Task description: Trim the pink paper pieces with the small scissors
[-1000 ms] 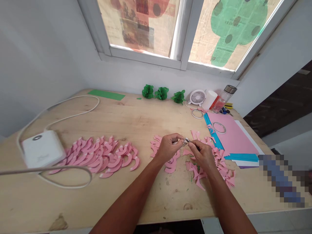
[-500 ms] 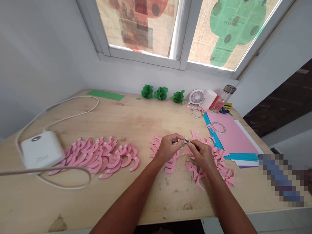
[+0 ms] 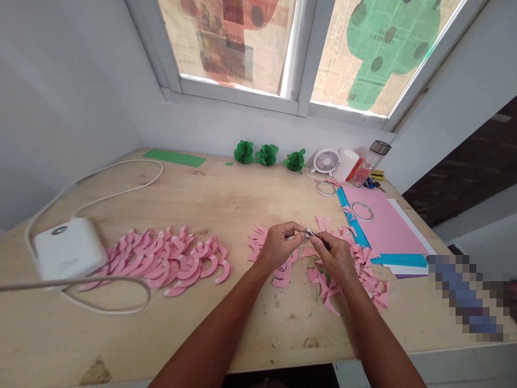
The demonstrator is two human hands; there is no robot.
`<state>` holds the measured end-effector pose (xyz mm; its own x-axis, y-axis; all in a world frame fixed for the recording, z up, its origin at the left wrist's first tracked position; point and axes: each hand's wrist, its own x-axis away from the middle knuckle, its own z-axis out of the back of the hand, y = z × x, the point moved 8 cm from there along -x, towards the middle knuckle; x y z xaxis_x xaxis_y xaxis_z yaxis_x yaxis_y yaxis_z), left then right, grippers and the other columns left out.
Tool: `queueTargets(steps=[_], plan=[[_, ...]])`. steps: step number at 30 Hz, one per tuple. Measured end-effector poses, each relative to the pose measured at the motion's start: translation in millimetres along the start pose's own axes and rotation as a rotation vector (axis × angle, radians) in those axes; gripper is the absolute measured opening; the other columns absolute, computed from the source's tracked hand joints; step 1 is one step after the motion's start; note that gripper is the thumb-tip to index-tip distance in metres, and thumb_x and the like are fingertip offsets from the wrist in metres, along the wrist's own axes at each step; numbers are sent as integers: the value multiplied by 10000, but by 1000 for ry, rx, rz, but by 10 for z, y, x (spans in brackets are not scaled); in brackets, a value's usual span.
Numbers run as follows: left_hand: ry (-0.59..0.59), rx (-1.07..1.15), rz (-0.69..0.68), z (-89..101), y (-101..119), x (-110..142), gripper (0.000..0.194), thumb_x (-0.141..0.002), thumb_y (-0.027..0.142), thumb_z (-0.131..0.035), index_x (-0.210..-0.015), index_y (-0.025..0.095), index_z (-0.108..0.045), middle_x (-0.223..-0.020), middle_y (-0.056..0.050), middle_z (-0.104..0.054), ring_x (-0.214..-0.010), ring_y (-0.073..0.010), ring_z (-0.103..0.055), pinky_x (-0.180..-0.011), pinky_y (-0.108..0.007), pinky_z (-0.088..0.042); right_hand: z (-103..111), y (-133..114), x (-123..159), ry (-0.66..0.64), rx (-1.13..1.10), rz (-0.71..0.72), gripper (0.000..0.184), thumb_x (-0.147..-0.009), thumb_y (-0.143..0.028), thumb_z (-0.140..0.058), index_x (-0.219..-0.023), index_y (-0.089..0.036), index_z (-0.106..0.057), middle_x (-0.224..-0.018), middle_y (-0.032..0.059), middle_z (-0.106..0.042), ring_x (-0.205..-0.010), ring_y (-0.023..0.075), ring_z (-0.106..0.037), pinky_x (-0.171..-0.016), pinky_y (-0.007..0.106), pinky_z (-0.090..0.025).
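Note:
My left hand [image 3: 281, 245] is closed in a pinch on a thin pale ring [image 3: 306, 240] that looks like a narrow tape roll, mostly hidden by the fingers. Touching it at the fingertips, my right hand [image 3: 334, 253] is also closed; a small white bit and something dark show at its thumb, too small to name. Under and beside the left hand lie curved pink paper pieces [image 3: 281, 276]. Pink paper scraps [image 3: 329, 296] are scattered beneath and around the right hand. Further left, a large pile of curved pink paper strips [image 3: 177, 261] has small white patches on many ends.
A white power bank [image 3: 70, 250] with a looping cable stands at the left. Green paper balls [image 3: 266, 155], a small fan [image 3: 326, 160] and a glass bottle [image 3: 369, 164] line the back. Pink sheets [image 3: 391, 221] with a ring [image 3: 362, 211] on top lie at right.

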<state>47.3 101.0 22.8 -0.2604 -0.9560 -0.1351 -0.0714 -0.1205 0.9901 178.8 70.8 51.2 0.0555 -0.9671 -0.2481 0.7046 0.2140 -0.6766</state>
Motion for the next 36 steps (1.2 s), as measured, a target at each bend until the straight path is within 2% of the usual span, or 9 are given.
queueTargets(steps=[8, 21, 36], plan=[[2, -18, -5, 1, 9, 4, 221, -736, 308, -570, -822, 128, -666, -576, 14, -502, -490, -67, -391, -454, -183, -299, 17, -30, 8, 1, 6, -3, 387, -827, -458, -431, -781, -154, -666, -511, -21, -509, -456, 94, -425, -436, 198, -284], [4, -24, 1, -4, 86, 13, 207, -730, 307, -569, -783, 125, -652, -521, 48, -411, -459, -54, -339, -427, -176, -264, 2, 5, 5, -9, -5, -12, 382, -825, -469, -435, -773, -159, -651, -510, -18, -498, -463, 98, -413, -441, 207, -281], [13, -62, -6, -13, 82, 13, 225, -724, 322, -566, -773, 121, -654, -500, 47, -401, -455, -60, -346, -424, -174, -273, 136, -63, 36, 120, 46, -11, 350, -816, -443, -460, -736, -167, -660, -505, -13, -520, -463, 100, -429, -455, 206, -311]])
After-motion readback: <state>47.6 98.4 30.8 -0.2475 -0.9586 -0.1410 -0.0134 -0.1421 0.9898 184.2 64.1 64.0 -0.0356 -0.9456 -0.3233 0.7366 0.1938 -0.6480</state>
